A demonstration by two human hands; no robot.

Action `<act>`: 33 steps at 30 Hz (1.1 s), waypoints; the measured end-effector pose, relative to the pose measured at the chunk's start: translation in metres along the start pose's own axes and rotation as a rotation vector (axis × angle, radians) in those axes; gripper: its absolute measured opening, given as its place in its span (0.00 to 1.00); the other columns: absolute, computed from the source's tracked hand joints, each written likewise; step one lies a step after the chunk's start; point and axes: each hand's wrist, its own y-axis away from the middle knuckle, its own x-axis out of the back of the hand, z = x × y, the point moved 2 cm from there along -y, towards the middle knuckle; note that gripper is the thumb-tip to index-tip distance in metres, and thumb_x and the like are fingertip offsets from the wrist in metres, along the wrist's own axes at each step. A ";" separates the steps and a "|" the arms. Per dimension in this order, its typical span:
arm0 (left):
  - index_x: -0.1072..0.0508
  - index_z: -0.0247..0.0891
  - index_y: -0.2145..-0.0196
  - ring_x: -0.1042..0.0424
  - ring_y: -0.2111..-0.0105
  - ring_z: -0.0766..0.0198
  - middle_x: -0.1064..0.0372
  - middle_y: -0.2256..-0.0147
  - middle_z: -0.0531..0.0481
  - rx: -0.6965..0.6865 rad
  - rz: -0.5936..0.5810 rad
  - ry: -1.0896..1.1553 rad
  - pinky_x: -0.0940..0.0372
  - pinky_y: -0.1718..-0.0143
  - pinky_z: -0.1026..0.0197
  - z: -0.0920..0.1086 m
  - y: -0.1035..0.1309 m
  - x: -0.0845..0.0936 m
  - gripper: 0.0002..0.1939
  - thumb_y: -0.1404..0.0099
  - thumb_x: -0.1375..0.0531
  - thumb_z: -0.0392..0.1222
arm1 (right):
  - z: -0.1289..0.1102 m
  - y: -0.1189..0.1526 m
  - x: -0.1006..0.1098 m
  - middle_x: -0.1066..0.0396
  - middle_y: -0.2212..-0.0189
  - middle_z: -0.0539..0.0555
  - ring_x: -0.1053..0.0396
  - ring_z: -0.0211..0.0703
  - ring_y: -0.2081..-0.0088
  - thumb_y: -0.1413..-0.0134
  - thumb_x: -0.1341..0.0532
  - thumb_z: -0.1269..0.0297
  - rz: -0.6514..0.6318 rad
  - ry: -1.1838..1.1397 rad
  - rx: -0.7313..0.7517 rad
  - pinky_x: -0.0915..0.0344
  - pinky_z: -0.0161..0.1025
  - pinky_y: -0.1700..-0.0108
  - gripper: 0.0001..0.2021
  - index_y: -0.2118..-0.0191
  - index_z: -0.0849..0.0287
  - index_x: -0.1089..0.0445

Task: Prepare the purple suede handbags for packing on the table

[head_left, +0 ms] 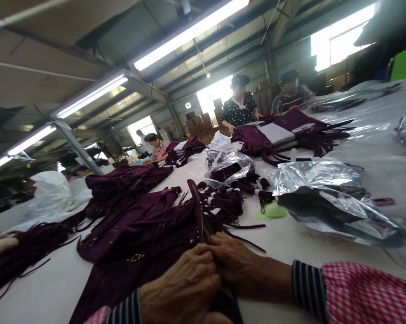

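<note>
A dark purple fabric bag (145,229) with brass fittings and a zippered edge lies on the white table in front of me. My left hand (184,285) is closed on the bag near its zippered opening, fingers curled over the edge. Touching the left one, my right hand (235,258) grips the opening's other side, its fingertips partly hidden inside. Beyond my hands sits a heap of purple straps (226,200) with metal clips and white wrapping. More purple bags (122,180) are stacked behind this one.
Crumpled silver packaging (338,211) lies at the right, with clear plastic bags (230,166) further back. A pale green piece (273,210) is beside the straps. At the far left another person's hand (2,247) rests by purple cords (37,243). Co-workers (239,108) stand across the table near stacked bags (280,130).
</note>
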 end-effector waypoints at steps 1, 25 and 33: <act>0.27 0.42 0.56 0.30 0.50 0.56 0.25 0.55 0.46 -0.018 0.003 0.017 0.47 0.34 0.50 0.005 -0.002 -0.006 0.24 0.33 0.42 0.65 | 0.001 0.000 -0.002 0.30 0.56 0.56 0.35 0.46 0.56 0.36 0.41 0.67 -0.005 0.028 -0.013 0.37 0.43 0.49 0.06 0.55 0.60 0.30; 0.30 0.39 0.62 0.39 0.45 0.54 0.30 0.56 0.50 0.395 0.209 -0.010 0.48 0.42 0.50 -0.059 0.065 -0.046 0.05 0.29 0.45 0.33 | -0.006 -0.055 -0.034 0.28 0.65 0.56 0.30 0.46 0.69 0.40 0.43 0.77 -0.178 0.610 -0.133 0.42 0.41 0.71 0.07 0.59 0.60 0.36; 0.31 0.40 0.67 0.33 0.51 0.62 0.28 0.58 0.57 0.318 0.190 0.318 0.47 0.45 0.57 -0.081 0.070 -0.045 0.09 0.38 0.33 0.34 | -0.021 -0.081 -0.050 0.28 0.65 0.60 0.27 0.44 0.69 0.35 0.49 0.80 -0.295 0.783 -0.304 0.37 0.36 0.72 0.09 0.59 0.61 0.36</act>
